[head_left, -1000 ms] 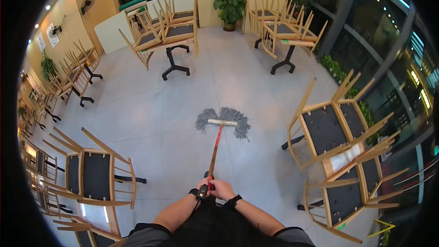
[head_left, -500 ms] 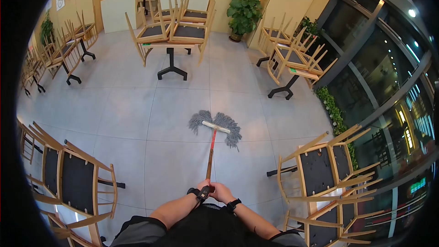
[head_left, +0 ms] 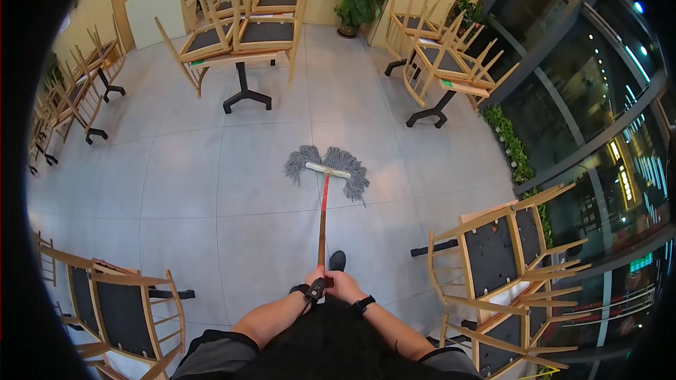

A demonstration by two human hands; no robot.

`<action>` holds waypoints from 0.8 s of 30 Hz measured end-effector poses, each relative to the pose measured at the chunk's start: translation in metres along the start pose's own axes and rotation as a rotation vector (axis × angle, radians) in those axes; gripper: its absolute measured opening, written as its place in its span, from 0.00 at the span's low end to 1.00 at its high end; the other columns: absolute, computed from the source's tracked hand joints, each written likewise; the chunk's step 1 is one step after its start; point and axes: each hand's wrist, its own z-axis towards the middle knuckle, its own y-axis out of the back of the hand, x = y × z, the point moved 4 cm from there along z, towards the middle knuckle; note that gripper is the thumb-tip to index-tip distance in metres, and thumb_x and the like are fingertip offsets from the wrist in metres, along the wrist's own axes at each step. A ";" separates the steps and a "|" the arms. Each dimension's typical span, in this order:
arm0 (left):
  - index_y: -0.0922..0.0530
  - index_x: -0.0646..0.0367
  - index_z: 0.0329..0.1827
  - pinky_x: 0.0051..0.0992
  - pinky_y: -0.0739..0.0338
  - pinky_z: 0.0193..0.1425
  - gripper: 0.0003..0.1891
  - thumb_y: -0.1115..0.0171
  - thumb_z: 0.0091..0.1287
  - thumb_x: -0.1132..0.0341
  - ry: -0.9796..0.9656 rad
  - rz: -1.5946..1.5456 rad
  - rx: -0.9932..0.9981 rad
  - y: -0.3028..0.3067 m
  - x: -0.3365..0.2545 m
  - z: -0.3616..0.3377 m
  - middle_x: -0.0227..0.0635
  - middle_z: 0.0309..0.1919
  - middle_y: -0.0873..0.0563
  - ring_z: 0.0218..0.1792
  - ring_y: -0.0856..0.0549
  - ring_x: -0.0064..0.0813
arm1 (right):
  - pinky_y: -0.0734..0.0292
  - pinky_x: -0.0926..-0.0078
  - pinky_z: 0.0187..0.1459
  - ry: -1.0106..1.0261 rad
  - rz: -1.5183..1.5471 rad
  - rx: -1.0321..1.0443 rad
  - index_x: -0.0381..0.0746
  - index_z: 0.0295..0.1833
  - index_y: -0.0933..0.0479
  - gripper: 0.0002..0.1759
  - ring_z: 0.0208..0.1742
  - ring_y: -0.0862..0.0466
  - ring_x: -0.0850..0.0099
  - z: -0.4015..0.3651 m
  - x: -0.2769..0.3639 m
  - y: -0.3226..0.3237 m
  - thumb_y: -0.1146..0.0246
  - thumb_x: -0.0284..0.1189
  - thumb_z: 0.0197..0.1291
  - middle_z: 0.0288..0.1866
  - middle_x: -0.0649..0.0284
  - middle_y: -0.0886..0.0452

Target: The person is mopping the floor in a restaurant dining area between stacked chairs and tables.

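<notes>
The mop (head_left: 323, 222) stood out in front of the person, its head (head_left: 328, 169) down on the grey floor (head_left: 267, 253), well in from the floor's right edge, where the green planting (head_left: 508, 141) ran. The left hand (head_left: 316, 279) had its grip wrapped round the upper handle; the right hand (head_left: 343, 286) was closed at the handle's top, touching the left, its fingertips too hidden to tell how tightly they pressed. A shoe (head_left: 338, 261) showed just right of the handle.

The strands lay in two bunches with a gap between, so working well probably called for spreading them evenly, keeping the pale bar (head_left: 328, 170) flat and overlapping strokes. Near the worktop (head_left: 243, 58) with upturned chairs (head_left: 264, 33), short, steered strokes would have suited its black legs (head_left: 244, 95) best.
</notes>
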 end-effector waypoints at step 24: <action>0.29 0.51 0.23 0.25 0.37 0.15 0.17 0.51 0.73 0.59 0.011 -0.032 -0.051 -0.170 -0.163 0.070 0.28 0.14 0.25 0.13 0.28 0.24 | 0.25 0.71 0.35 0.136 0.149 0.104 0.41 0.40 0.21 0.17 0.30 0.20 0.71 0.152 -0.053 0.200 0.26 0.38 0.49 0.28 0.65 0.19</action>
